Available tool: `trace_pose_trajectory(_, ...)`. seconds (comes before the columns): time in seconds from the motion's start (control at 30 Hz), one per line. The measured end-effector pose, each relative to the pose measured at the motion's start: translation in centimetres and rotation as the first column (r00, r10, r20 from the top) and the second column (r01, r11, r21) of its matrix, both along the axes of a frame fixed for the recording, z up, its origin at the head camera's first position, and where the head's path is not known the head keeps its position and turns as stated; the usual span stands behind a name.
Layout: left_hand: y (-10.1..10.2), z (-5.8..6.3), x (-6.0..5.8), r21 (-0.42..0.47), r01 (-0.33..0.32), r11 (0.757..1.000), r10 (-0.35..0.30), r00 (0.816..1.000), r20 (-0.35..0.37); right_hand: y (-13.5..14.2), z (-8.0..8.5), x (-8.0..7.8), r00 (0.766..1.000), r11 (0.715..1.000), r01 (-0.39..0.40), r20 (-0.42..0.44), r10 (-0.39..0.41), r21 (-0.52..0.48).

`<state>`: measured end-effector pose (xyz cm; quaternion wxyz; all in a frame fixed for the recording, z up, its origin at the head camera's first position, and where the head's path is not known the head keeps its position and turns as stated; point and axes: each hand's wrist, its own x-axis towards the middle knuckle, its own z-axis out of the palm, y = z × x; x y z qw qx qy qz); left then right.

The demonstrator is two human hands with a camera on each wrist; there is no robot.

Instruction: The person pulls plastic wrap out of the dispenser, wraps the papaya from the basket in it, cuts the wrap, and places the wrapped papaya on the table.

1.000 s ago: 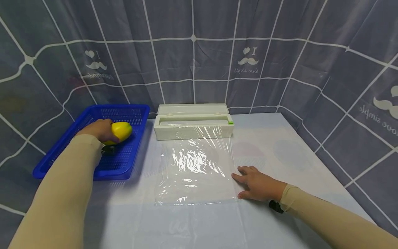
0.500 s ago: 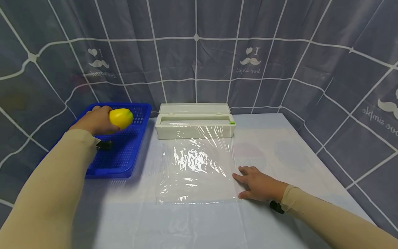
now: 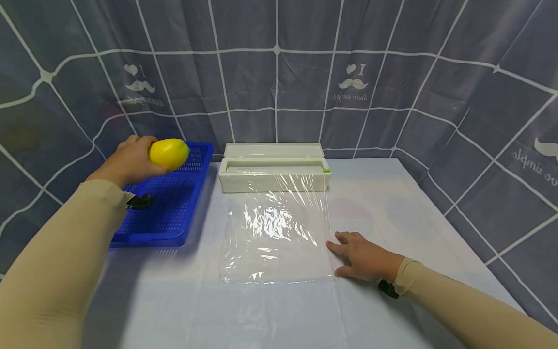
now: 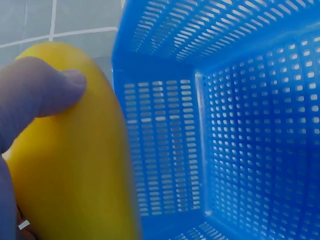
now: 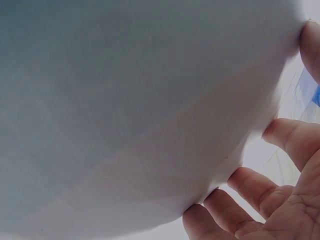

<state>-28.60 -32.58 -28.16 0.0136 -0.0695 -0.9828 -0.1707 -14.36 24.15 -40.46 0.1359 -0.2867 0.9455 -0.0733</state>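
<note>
My left hand [image 3: 132, 162] grips a smooth yellow oval fruit [image 3: 169, 154] with a greenish tip, above the far part of a blue perforated basket [image 3: 198, 194]. In the left wrist view the thumb lies across the fruit [image 4: 80, 150], beside the basket's slotted wall [image 4: 160, 150]. A clear sheet of cling film [image 3: 279, 257] lies flat on the table, drawn out from a white dispenser box [image 3: 274, 183]. At the film's right edge my right hand [image 3: 368, 259] rests with spread fingers. The right wrist view shows its fingertips [image 5: 197, 220] touching the pale surface.
The dispenser's lid [image 3: 274, 150] stands raised at the back, and a green slider [image 3: 326, 170] sits at its right end. A white patterned cloth [image 3: 392, 208] covers the table. Grey checked curtains [image 3: 305, 82] enclose the back and sides.
My left hand has lifted the yellow fruit up out of the basket and shifted slightly towards the back. The right hand has stayed at the film's edge.
</note>
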Motion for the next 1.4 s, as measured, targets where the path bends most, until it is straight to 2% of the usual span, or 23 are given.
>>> trace_pose_trajectory(0.17,1.3,0.5,0.5,0.036,0.032,0.999,-0.029,0.998,-0.06,0.0,-0.1,-0.1,1.0,1.0,0.008,0.005,-0.008,0.008)
trace_pose_trajectory(0.33,3.8,0.9,1.2,0.051,0.077,0.996,-0.072,0.992,-0.103,0.0,-0.1,-0.1,1.0,1.0,0.008,0.006,-0.008,0.013)
trace_pose_trajectory(0.57,6.9,1.1,1.9,0.03,0.127,0.992,-0.121,0.983,-0.137,0.0,0.0,-0.1,1.0,1.0,0.004,0.011,-0.005,0.009)
trace_pose_trajectory(0.77,9.4,0.9,2.7,0.002,0.205,0.979,-0.202,0.964,-0.173,0.1,-0.1,-0.2,1.0,1.0,0.009,0.01,-0.009,0.016)
trace_pose_trajectory(1.03,12.7,-0.5,3.5,-0.04,0.278,0.96,-0.281,0.941,-0.189,0.1,-0.2,-0.2,1.0,1.0,0.012,0.014,-0.012,0.017)
trace_pose_trajectory(1.4,18.4,-3.2,4.6,-0.054,0.414,0.909,-0.416,0.888,-0.196,0.1,-0.1,-0.1,1.0,1.0,0.009,0.013,-0.01,0.012)
